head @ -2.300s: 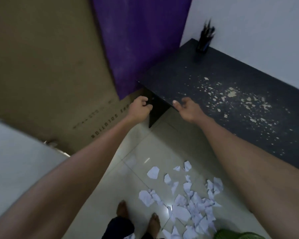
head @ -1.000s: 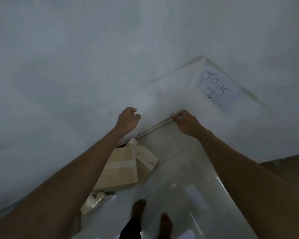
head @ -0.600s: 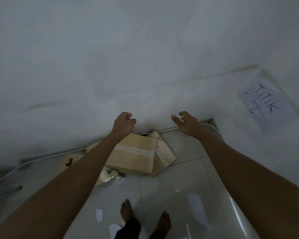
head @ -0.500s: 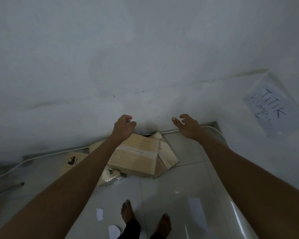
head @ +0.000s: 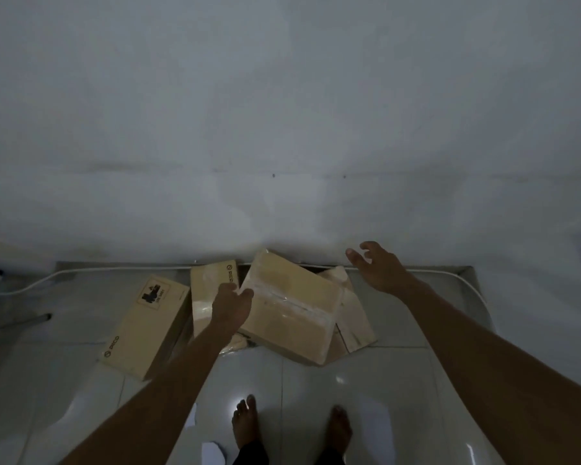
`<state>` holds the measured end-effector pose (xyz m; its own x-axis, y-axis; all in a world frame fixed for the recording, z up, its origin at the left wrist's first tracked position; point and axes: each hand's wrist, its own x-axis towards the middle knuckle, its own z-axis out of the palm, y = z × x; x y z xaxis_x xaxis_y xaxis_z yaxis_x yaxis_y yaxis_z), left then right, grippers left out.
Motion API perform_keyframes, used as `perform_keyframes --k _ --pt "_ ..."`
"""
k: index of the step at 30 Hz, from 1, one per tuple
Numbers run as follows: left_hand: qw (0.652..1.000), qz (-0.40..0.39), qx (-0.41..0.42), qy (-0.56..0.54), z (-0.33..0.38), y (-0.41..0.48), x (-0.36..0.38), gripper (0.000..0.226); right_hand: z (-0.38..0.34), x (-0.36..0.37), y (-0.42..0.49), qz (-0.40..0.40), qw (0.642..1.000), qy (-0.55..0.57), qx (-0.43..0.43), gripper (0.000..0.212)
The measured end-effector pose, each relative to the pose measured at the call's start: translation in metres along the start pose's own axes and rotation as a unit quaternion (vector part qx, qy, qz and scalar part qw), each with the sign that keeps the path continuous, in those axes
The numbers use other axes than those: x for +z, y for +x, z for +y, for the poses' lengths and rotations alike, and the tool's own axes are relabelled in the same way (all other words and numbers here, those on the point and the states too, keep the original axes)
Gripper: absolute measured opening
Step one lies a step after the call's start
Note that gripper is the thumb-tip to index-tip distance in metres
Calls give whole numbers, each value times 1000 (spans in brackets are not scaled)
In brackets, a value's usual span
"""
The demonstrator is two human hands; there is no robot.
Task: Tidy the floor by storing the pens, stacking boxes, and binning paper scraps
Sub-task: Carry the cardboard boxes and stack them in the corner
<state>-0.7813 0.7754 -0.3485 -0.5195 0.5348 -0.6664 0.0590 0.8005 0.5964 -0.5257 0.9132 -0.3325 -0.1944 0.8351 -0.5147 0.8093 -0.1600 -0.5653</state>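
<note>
— Right grip (head: pixel 379 270) hangs spread and empty. Left grip (head: pixel 232 307) is at the tan taped cardboard box (head: pixel 289 310); whether it clasps, I cannot tell.
— Box lies tilted against the white wall (head: pixel 282 129). Probably light and stiff, so take opposite edges.

Left hand (head: pixel 231 305) loosely curled; right hand (head: pixel 379 268) splayed.

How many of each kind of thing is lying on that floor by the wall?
Cardboard boxes: 4
White paper scraps: 2
White cable: 1
Total: 7
</note>
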Motion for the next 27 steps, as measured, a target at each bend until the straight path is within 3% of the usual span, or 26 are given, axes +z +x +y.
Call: perform_keyframes --k 5,10,18,21,25,27 --pt "994 17 -88 -58 -62 49 19 51 21 62 65 -45 998 -42 -20 68" --pt "979 18 -166 -121 -110 101 53 74 52 124 129 -68 993 -79 -55 65" --pt "945 -89 -257 -183 -164 136 105 92 95 193 195 -96 973 -195 -76 75" --pt "945 -79 -245 -202 -174 148 116 82 102 204 214 -101 977 -183 -51 81" --pt "952 -42 -209 -219 -180 155 125 55 113 221 223 -175 967 -183 -35 75" --pt "948 -39 -211 -233 -183 153 127 48 120 231 218 -149 968 -197 -38 76"
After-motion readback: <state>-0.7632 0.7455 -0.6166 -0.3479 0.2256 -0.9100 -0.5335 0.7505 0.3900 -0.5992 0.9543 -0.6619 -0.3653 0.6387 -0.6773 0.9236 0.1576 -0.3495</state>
